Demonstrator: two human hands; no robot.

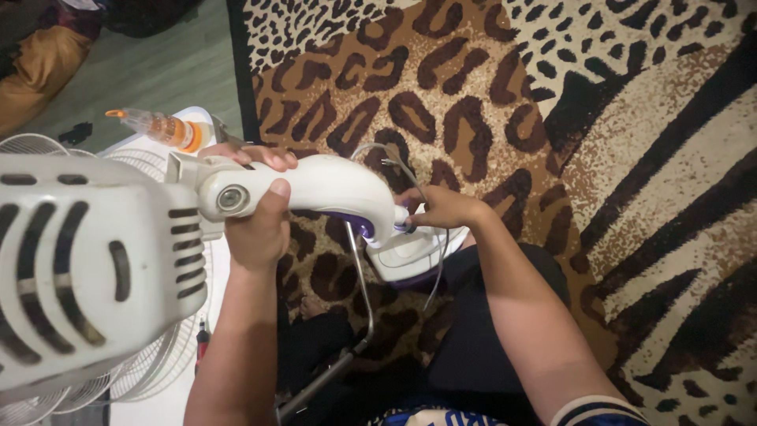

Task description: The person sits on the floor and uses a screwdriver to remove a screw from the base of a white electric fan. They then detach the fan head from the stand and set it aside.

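Observation:
A white electric fan lies across my lap, its vented motor housing (87,268) at the left and its wire grille (150,371) below it. My left hand (256,217) grips the fan's white neck (323,189) just beside the round pivot joint (231,198). My right hand (441,209) rests its fingertips on the white and purple base (410,256), by the purple collar where the neck meets it. Thin grey wires (394,158) loop out above the base.
A clear bottle with an orange cap (162,128) lies on a white surface behind the fan. A red-handled screwdriver (202,341) shows by the grille. A metal rod (363,292) runs down toward my legs. A leopard and zebra print rug (552,102) covers the floor.

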